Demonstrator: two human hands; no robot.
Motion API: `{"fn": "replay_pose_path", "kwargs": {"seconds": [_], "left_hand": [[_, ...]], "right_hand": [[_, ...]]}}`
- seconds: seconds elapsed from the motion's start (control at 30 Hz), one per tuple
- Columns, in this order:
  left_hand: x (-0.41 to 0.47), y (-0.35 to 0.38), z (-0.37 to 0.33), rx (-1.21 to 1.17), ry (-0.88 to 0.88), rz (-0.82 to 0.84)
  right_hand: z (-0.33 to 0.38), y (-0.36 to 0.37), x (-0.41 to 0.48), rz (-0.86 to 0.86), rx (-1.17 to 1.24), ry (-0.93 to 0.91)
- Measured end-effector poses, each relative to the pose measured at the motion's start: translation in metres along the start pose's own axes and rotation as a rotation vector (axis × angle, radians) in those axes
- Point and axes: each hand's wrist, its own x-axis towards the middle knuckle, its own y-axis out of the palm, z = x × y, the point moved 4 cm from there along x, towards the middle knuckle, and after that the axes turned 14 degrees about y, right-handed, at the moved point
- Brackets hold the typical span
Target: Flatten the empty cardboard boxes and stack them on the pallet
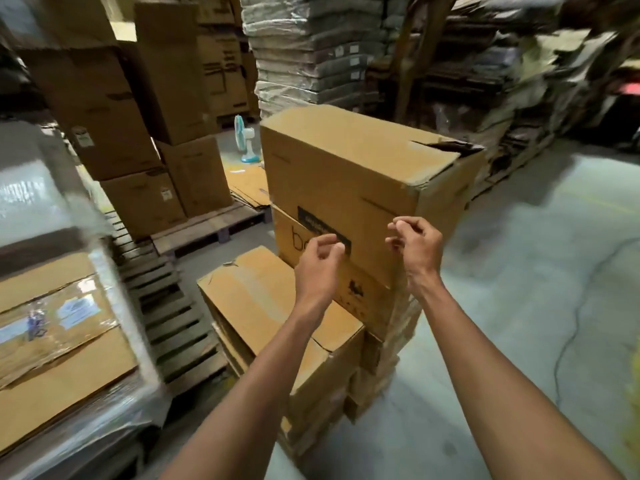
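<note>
A tall brown cardboard box (346, 168) stands on top of a pile of boxes at the centre, with a torn flap at its top right corner. Below it sits a printed box (360, 289), and a lower box (263, 299) lies in front to the left. My left hand (318, 268) hovers in front of the printed box, fingers loosely curled and holding nothing. My right hand (415, 247) is raised near the tall box's lower right edge, fingers loosely curled, empty. Neither hand clearly touches the cardboard.
Wooden pallets (166, 306) lie stacked to the left beside a plastic-wrapped bundle of flat cardboard (52, 323). Stacked boxes (114, 126) stand behind on a pallet. A small blue fan (244, 140) stands on the floor. Wrapped stacks (311, 53) rise behind; bare concrete floor (536, 271) spreads right.
</note>
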Motion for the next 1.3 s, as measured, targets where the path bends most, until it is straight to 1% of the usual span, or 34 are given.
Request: {"fn": "replay_pose_path", "kwargs": {"seconds": [0.13, 0.2, 0.3, 0.4, 0.53, 0.63, 0.7, 0.83, 0.97, 1.07, 1.2, 1.3], "left_hand": [[0.016, 0.064, -0.034, -0.003, 0.059, -0.006], [0.026, 0.09, -0.044, 0.015, 0.072, -0.023], [0.038, 0.123, -0.06, 0.054, 0.047, -0.054], [0.046, 0.154, -0.072, 0.099, -0.035, -0.056], [0.062, 0.18, -0.071, 0.112, -0.155, -0.08], [0.073, 0.189, -0.064, 0.133, -0.188, -0.098], [0.077, 0.191, -0.059, 0.159, -0.19, -0.098], [0.082, 0.192, -0.054, 0.157, -0.167, -0.1], [0.085, 0.181, -0.061, 0.135, -0.108, -0.175], [0.096, 0.155, -0.07, 0.136, -0.026, -0.268], [0.114, 0.112, -0.094, 0.155, 0.059, -0.382], [0.121, 0.078, -0.103, 0.197, 0.101, -0.392]], "right_hand": [[0.035, -0.052, 0.041, -0.158, 0.092, -0.055], [0.052, -0.07, 0.067, -0.204, 0.136, -0.045], [0.076, -0.089, 0.116, -0.187, 0.062, -0.012], [0.095, -0.097, 0.165, -0.181, -0.042, 0.026], [0.11, -0.097, 0.215, -0.162, -0.152, 0.075], [0.11, -0.093, 0.235, -0.104, -0.197, 0.121], [0.108, -0.089, 0.242, -0.07, -0.218, 0.152], [0.104, -0.087, 0.244, -0.052, -0.222, 0.176], [0.108, -0.087, 0.237, -0.031, -0.257, 0.136], [0.109, -0.082, 0.221, 0.009, -0.219, 0.105], [0.103, -0.066, 0.185, 0.004, -0.102, 0.059], [0.104, -0.049, 0.159, -0.01, -0.051, 0.018]]}}
